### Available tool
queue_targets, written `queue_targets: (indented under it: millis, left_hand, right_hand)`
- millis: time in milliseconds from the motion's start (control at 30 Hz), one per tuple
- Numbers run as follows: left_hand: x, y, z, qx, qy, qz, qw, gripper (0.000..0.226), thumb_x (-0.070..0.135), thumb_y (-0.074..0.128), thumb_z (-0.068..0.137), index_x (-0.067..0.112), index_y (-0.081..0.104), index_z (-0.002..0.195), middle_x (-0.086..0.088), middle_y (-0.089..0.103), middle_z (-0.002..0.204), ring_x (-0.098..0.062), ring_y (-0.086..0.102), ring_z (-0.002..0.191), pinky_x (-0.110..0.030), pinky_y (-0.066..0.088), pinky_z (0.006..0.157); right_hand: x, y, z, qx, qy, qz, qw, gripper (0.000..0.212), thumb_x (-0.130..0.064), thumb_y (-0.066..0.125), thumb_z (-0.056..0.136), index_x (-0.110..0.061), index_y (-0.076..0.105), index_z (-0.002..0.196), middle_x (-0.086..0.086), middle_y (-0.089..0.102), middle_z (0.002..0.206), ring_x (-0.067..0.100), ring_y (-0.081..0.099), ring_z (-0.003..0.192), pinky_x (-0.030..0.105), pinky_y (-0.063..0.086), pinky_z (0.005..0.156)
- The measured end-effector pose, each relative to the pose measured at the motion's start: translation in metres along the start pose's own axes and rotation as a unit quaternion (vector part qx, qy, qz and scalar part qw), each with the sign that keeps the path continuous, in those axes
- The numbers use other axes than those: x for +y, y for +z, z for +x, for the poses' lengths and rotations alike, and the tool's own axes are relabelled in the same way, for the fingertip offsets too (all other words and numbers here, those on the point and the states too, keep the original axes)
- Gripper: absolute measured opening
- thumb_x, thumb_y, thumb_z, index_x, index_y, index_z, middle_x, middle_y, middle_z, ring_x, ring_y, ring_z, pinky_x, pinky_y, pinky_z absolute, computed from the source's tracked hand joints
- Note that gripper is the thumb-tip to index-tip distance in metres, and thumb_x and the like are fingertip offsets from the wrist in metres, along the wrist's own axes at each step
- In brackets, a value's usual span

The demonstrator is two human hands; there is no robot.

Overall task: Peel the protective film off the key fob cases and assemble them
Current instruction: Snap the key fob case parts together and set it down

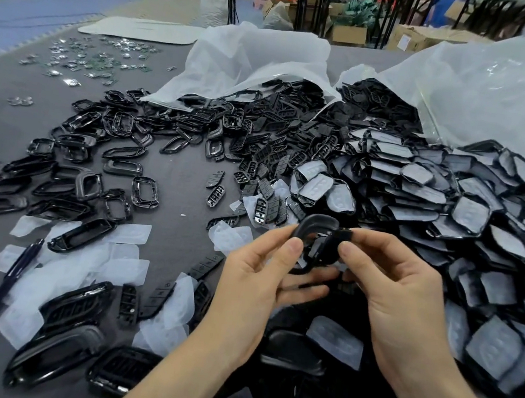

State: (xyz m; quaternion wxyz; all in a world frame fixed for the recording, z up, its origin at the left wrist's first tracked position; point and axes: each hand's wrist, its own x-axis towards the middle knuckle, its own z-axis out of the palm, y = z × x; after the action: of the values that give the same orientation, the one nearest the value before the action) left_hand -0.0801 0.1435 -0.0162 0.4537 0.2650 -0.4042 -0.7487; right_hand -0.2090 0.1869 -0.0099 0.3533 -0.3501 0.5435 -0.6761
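No legible text, brand or number is showing in this view. Dark print is appearing on the box (409, 40) in the upper right of the frame, but it is too blurred to read. Small pale symbols are showing on the button pads (215, 179) near the centre of the frame, and they are too small to identify.
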Motion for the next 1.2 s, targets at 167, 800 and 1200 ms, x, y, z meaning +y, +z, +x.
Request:
queue_targets:
  millis: [167,800,1200]
  left_hand:
    - [-0.0013,0.0006,-0.0014,-0.015,-0.002,0.023,1.000,0.024,0.025,0.057,0.084,0.026,0.075,0.100,-0.010,0.074,0.098,-0.029,0.073,0.083,-0.025,0.057,0.064]
    - [-0.0020,0.0041,-0.0028,0.032,0.039,0.071,0.996,0.019,0.018,0.062,0.079,0.011,0.072,0.094,-0.012,0.075,0.088,-0.026,0.073,0.075,-0.024,0.058,0.065]
    - [-0.0005,0.0031,-0.0019,0.047,0.036,0.076,0.995,0.018,0.009,0.061,0.084,0.017,0.077,0.079,-0.011,0.075,0.082,-0.024,0.073,0.068,-0.020,0.056,0.058]
  right_hand:
    - [-0.0015,0.0022,-0.0006,-0.029,0.017,0.035,0.999,0.021,-0.031,0.072,0.065,-0.018,0.075,0.081,0.004,0.071,0.074,0.012,0.066,0.066,0.020,0.053,0.062]
    - [-0.0051,0.0045,-0.0036,-0.040,0.076,0.106,0.991,0.021,-0.029,0.078,0.052,-0.019,0.076,0.071,0.006,0.073,0.075,0.013,0.068,0.065,0.019,0.054,0.062]
    - [-0.0055,0.0033,-0.0011,-0.082,0.091,0.105,0.987,0.024,-0.029,0.077,0.053,-0.018,0.078,0.075,0.006,0.075,0.081,0.014,0.070,0.072,0.020,0.054,0.064]
